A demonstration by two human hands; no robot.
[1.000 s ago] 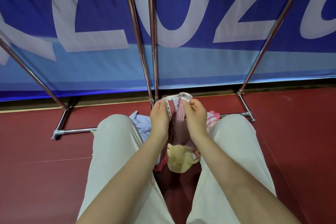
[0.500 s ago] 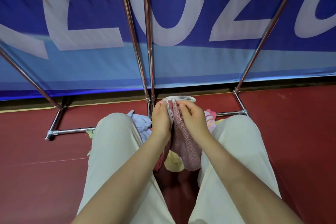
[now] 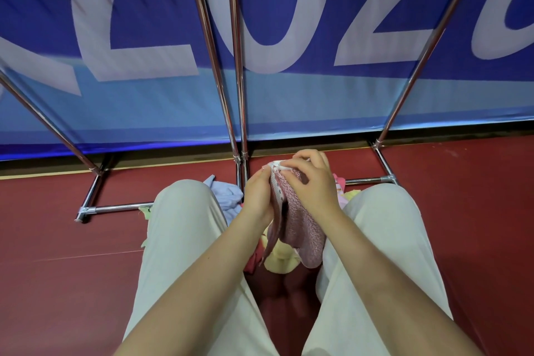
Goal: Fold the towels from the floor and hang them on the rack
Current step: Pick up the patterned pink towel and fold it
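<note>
A pink towel (image 3: 300, 228) with a white patterned edge hangs doubled between my knees. My left hand (image 3: 258, 196) grips its top edge from the left. My right hand (image 3: 310, 179) pinches the same top edge from above, fingers curled over it. More towels lie on the floor under it: a pale blue one (image 3: 224, 195), a yellow one (image 3: 281, 259) and a bright pink one (image 3: 339, 182), mostly hidden by my legs. The chrome rack (image 3: 238, 113) rises right behind my hands.
I crouch on a dark red floor (image 3: 66, 269), my knees in pale trousers on either side of the towel pile. The rack's base bars lie on the floor left (image 3: 115, 207) and right (image 3: 365, 181). A blue banner (image 3: 289, 101) stands behind the rack.
The pink towel has been brought together into a doubled, hanging shape. My right hand has shifted over the top edge toward the left hand. The view has tilted slightly downward.
</note>
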